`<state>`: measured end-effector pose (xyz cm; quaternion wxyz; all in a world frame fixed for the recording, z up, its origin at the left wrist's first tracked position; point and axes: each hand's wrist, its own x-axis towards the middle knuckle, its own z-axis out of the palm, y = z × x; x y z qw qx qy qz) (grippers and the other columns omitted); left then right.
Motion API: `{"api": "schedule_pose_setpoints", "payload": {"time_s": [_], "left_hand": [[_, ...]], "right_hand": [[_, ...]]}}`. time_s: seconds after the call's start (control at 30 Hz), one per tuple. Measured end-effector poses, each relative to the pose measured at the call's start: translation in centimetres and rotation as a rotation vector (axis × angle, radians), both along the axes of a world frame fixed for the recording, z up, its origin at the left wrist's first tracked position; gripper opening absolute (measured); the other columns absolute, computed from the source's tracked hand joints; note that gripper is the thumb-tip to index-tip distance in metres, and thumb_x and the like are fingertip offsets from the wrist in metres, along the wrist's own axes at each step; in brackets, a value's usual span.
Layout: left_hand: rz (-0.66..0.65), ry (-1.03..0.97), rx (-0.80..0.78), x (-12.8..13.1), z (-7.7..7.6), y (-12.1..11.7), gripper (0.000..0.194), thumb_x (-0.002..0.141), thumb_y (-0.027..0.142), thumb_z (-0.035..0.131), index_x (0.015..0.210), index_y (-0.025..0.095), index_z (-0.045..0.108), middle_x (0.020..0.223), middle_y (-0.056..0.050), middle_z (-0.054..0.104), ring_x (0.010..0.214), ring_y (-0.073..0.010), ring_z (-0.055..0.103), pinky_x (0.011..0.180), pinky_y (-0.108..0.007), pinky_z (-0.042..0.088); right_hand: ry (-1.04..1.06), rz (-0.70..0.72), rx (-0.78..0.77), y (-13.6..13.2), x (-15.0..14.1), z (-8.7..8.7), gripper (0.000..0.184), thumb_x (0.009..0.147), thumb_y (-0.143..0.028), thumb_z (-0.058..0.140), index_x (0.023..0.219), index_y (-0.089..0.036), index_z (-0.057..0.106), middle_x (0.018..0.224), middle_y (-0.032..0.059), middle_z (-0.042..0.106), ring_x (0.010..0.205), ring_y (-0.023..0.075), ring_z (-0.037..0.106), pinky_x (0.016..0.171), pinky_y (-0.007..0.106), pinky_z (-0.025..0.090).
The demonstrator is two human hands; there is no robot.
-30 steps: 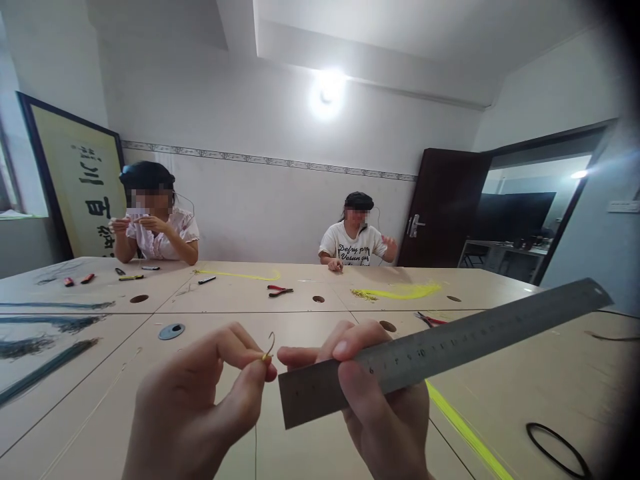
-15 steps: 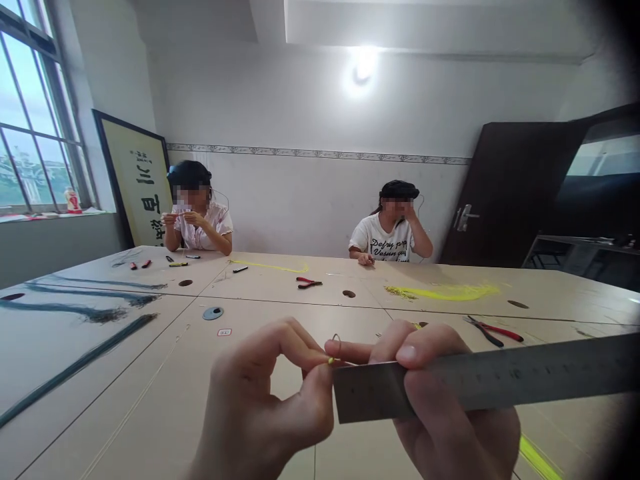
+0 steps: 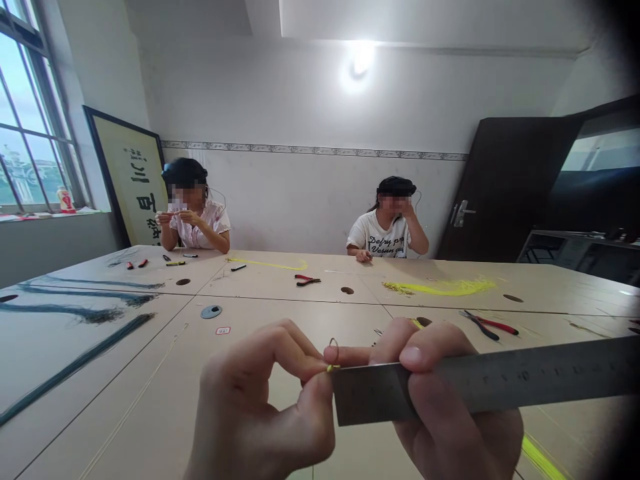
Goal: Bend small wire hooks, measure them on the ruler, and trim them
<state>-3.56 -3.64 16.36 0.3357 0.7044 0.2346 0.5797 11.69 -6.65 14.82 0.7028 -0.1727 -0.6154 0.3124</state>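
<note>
My left hand (image 3: pixel 260 400) is closed in a pinch on a thin wire (image 3: pixel 333 352) with a yellow sheath, whose bare tip curls into a small loop above my fingertips. My right hand (image 3: pixel 445 407) grips a steel ruler (image 3: pixel 505 383) that runs out to the right edge of the view. The ruler's left end sits right against the wire's yellow tip. My right forefinger reaches under the loop toward my left fingertips. Both hands are held up over the near part of the table.
Red-handled pliers (image 3: pixel 487 325) lie right of my hands, another pair (image 3: pixel 306 281) mid-table. Yellow wire bundles (image 3: pixel 445 288) and dark wire bundles (image 3: pixel 75 313) lie on the beige table (image 3: pixel 150 360). Two other people sit across, one (image 3: pixel 193 217) left, one (image 3: pixel 387 227) centre. A dark door (image 3: pixel 500 193) stands right.
The view has swung left, showing the window. My hands have come together, the ruler's end now touching the wire tip. The ruler has levelled out. The centre person raised a hand to the face.
</note>
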Motion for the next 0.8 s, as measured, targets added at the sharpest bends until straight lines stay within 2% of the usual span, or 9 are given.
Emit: {"api": "schedule_pose_setpoints", "payload": {"time_s": [0.3,0.5,0.7,0.8], "left_hand": [[0.005,0.017,0.065,0.04,-0.12,0.07,0.022,0.071,0.006,0.053,0.056,0.021,0.050,0.061,0.006,0.062,0.056,-0.0104,0.058,0.051,-0.020,0.047],[-0.010,0.019,0.076,-0.10,-0.24,-0.13,0.022,0.071,0.005,0.054,0.057,0.021,0.050,0.061,0.008,0.061,0.056,-0.0093,0.058,0.051,-0.019,0.047],[-0.002,0.016,0.075,0.03,-0.11,-0.07,0.021,0.072,0.007,0.054,0.058,0.021,0.050,0.062,0.007,0.061,0.056,-0.0093,0.058,0.051,-0.019,0.047],[-0.005,0.012,0.088,0.00,-0.05,-0.02,0.021,0.072,0.006,0.054,0.058,0.021,0.051,0.061,0.008,0.061,0.056,-0.0092,0.058,0.051,-0.019,0.046]], "right_hand": [[-0.029,0.032,0.015,0.10,0.11,0.03,0.014,0.093,-0.025,0.051,0.096,-0.034,0.061,0.081,-0.0030,0.061,0.074,0.0158,0.071,0.070,0.030,0.060],[-0.017,0.008,0.008,0.10,0.02,0.17,0.012,0.092,-0.028,0.053,0.094,-0.035,0.062,0.077,-0.0013,0.060,0.082,0.0213,0.071,0.066,0.033,0.060],[-0.018,0.022,-0.009,-0.12,0.02,0.19,0.011,0.093,-0.029,0.052,0.094,-0.035,0.061,0.076,-0.0042,0.059,0.082,0.0150,0.071,0.069,0.024,0.058],[-0.020,0.025,-0.001,-0.14,0.03,0.13,0.011,0.093,-0.028,0.052,0.094,-0.034,0.061,0.076,-0.0041,0.059,0.082,0.0160,0.071,0.072,0.026,0.058]]}}
